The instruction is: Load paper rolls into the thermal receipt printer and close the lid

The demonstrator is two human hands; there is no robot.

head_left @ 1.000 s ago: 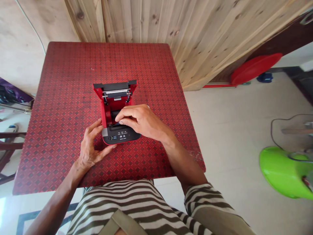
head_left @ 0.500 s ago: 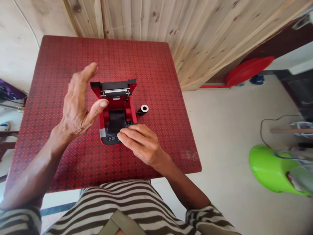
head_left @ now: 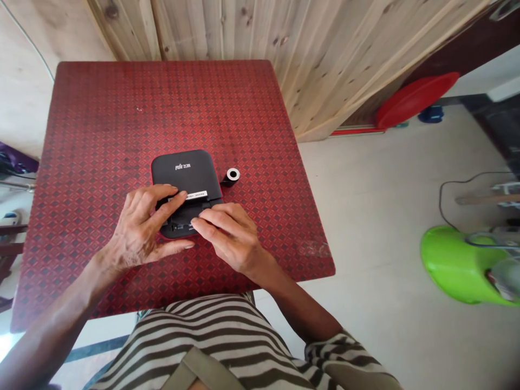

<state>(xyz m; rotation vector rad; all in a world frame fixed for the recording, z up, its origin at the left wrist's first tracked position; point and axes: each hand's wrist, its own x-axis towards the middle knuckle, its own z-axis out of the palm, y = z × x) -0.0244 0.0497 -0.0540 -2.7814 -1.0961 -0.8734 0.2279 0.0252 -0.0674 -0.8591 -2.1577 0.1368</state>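
Observation:
A small printer with a red body and black lid (head_left: 184, 173) stands on the table, its lid folded down over the body. My left hand (head_left: 142, 227) rests on the lid's front part, fingers spread, with the thumb stretched out near the printer's front edge. Between the closed fingers of my right hand (head_left: 236, 238) is the end of a black strip (head_left: 189, 214) that comes out from under the lid. Whether the lid is fully latched cannot be seen. A small black roll (head_left: 231, 180) with a white core end lies just right of the printer.
The table (head_left: 101, 114) has a red patterned top and stands against a wooden plank wall (head_left: 227, 32). On the floor to the right are a bright green plastic stool or tub (head_left: 442, 265) and a cable (head_left: 441, 200). A red round object (head_left: 418, 100) leans farther back.
The printer's lid, raised before, has come down over the body. My left hand has moved from beside the lid down onto its front. My right hand still pinches the black strip.

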